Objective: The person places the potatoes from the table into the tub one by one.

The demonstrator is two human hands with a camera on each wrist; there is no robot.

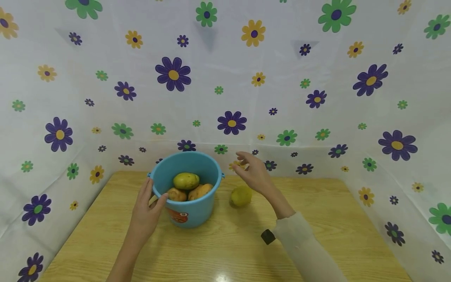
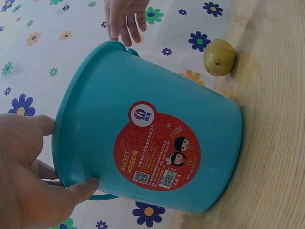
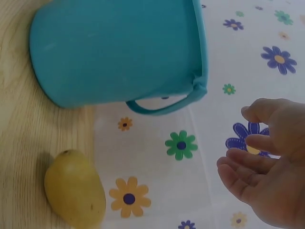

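A blue bucket (image 1: 202,211) with a red label (image 2: 157,150) stands upright on the wooden table. Inside it lie a yellow-green mango (image 1: 186,181) and two tan, potato-like items (image 1: 200,192). My left hand (image 1: 148,211) grips the bucket's near-left rim, thumb on the outer wall. To the right of the bucket, my right hand (image 1: 256,174) hovers with loosely bent fingers and nothing in them. Below that hand, another yellow-green mango (image 1: 241,196) rests on the table, apart from the bucket.
A white sheet with printed flowers (image 1: 172,74) hangs behind the table and along both sides. The bucket's handle (image 3: 164,109) hangs down along its side. A small black block (image 1: 268,237) sits at the right sleeve's cuff.
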